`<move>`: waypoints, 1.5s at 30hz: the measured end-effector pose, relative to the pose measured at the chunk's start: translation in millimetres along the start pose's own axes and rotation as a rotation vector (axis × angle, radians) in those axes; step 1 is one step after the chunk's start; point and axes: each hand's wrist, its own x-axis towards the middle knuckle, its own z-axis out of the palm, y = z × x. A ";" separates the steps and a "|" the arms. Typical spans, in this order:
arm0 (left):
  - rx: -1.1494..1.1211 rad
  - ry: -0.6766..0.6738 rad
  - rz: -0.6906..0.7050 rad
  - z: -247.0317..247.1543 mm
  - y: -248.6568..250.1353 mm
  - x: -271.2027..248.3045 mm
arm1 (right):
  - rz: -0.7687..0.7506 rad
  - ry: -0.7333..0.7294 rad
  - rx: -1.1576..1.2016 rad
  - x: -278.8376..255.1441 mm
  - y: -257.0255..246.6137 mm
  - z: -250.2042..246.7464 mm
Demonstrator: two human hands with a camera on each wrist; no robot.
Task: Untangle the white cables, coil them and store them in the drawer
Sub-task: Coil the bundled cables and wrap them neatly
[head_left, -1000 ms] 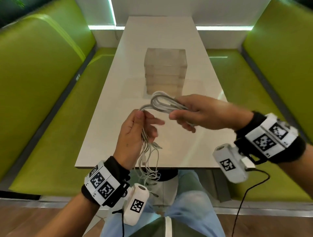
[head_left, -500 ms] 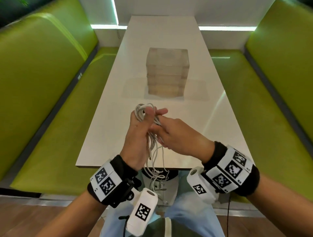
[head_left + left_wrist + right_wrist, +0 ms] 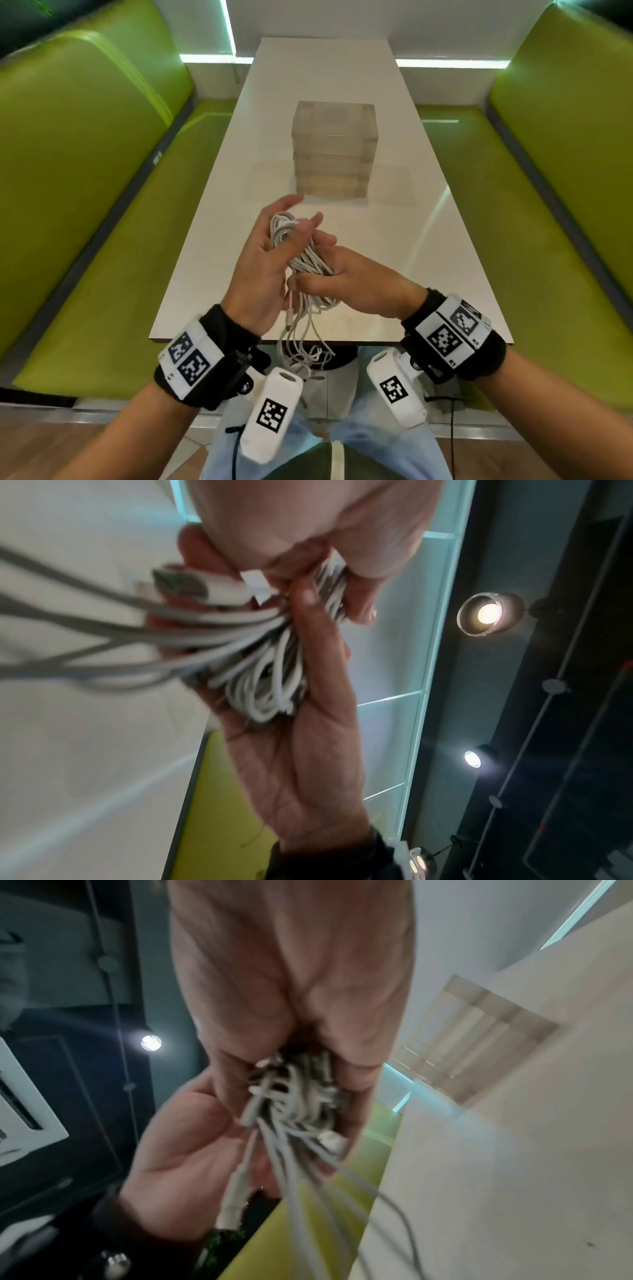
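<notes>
The white cables (image 3: 310, 262) form a bundled coil held between both hands above the table's near end. My left hand (image 3: 274, 257) stands palm-in with the index finger stretched up, its thumb pressing the coil's top loops against the fingers. My right hand (image 3: 346, 279) grips the lower part of the bundle from the right. Loose cable ends (image 3: 301, 346) hang below the table edge. In the left wrist view the cables (image 3: 267, 691) lie across the left palm (image 3: 308, 750). In the right wrist view the right hand (image 3: 291, 974) closes round the cables (image 3: 294, 1102).
A translucent drawer unit (image 3: 334, 150) with several closed drawers stands mid-table, just beyond the hands. The white table (image 3: 394, 240) runs away between two green benches (image 3: 102, 240). My lap is under the near edge.
The right hand, which held a loop out to the right, has come back to the left hand. The loops now lie gathered against the left hand, and both hands sit nearer the table's front edge.
</notes>
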 end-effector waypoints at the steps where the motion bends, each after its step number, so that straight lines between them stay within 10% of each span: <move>1: 0.004 -0.031 0.003 -3.1 4.3 0.6 | 0.009 -0.033 0.057 -1.5 -2.2 -0.1; 13: 0.126 -0.001 0.026 -2.5 6.8 1.0 | 0.045 -0.270 0.365 -1.1 6.9 -1.7; 21: 0.253 0.070 0.122 -0.5 6.3 2.9 | 0.025 -0.179 0.534 -2.7 10.3 13.1; 37: 0.503 -0.338 -0.085 -15.3 -36.3 -15.4 | -0.140 0.200 0.514 -3.1 -11.3 -19.7; 45: 0.235 -0.291 -0.146 -7.7 -41.9 -14.9 | -0.203 0.248 0.688 -0.3 -19.1 -19.4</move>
